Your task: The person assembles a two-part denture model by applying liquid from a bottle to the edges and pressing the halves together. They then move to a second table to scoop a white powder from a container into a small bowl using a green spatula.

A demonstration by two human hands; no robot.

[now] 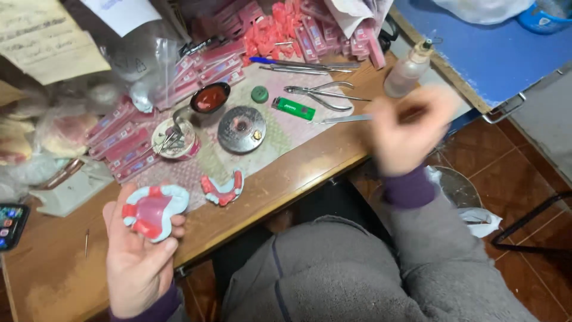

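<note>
Two hands | left hand (pixel 140 262) cups dental cast (pixel 154 210) (palm up) | right hand (pixel 405 134) blurred, grip unclear, perhaps a tool

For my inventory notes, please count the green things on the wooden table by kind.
Green lighter: 1
Green round cap: 1
Total: 2

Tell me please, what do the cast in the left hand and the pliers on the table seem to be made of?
The cast in the left hand looks like matte pale plaster, chalky and dull, with a pink, wax-like base and red rims on top. The pliers look like bare steel: grey, thin, with bright glints. Neither material is certain from the look alone.
</note>
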